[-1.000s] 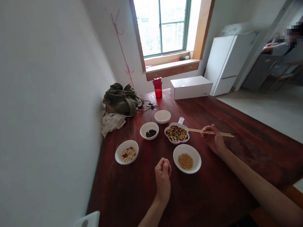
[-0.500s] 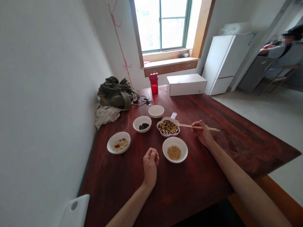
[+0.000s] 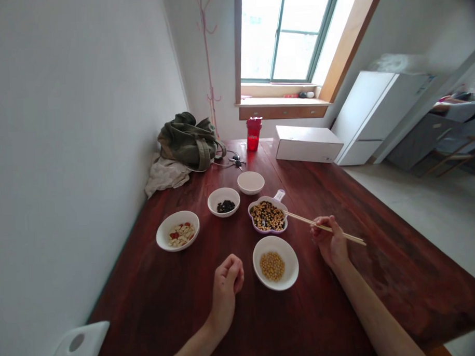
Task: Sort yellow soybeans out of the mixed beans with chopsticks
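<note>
One pair of slim, pale wooden chopsticks point(image 3: 302, 219), gripped in the bent fingers of the right hand point(image 3: 329, 238), tips at the right rim of a flower-shaped, purple-edged white dish point(image 3: 269, 232) of mixed black and yellow beans point(image 3: 267, 215). One left hand point(image 3: 228, 277), curled into a fist, contents undeterminable; beside it, one round white bowl point(image 3: 290, 259) of yellowish beans point(image 3: 272, 266). Support: dark red-brown wooden table point(image 3: 254, 325).

Left hand point(image 3: 227, 277) in a loose fist, its bare forearm point(image 3: 200, 340) angled back and outward. The right hand point(image 3: 330, 242), well apart and slightly farther forward, pinches with bent fingers point(image 3: 317, 229), wrist and forearm point(image 3: 370, 303) behind it.
</note>
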A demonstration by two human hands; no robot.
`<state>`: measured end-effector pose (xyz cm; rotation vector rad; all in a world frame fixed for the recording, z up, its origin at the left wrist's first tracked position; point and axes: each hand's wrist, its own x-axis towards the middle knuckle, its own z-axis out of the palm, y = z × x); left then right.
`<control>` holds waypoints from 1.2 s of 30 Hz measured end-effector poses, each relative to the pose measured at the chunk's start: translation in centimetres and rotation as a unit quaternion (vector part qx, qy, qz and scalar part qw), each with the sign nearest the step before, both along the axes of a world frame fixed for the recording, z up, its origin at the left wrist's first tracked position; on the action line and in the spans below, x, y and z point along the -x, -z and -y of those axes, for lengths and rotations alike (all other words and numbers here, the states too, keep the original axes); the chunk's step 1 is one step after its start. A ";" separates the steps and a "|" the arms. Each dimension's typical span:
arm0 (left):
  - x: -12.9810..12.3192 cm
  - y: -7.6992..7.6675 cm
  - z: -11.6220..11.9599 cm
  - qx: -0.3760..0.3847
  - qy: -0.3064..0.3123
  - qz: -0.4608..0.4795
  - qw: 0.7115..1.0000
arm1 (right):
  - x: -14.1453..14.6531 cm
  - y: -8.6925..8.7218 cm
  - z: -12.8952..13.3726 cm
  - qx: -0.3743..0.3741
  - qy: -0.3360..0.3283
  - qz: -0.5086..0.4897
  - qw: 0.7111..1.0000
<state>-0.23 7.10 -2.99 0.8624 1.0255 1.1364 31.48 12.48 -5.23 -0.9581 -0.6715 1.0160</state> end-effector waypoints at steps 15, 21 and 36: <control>-0.2 -1.2 -0.2 -0.011 0.030 -0.010 0.999 | 1.5 -1.8 -0.6 -0.031 -0.015 0.156 0.987; -0.2 -1.9 -0.5 -0.016 0.075 -0.019 0.997 | 1.7 -3.3 -2.0 -0.026 -0.045 0.248 0.967; 0.0 -0.5 -0.2 -0.034 0.111 -0.045 0.992 | 3.2 -1.4 -0.6 -0.037 0.042 0.307 0.950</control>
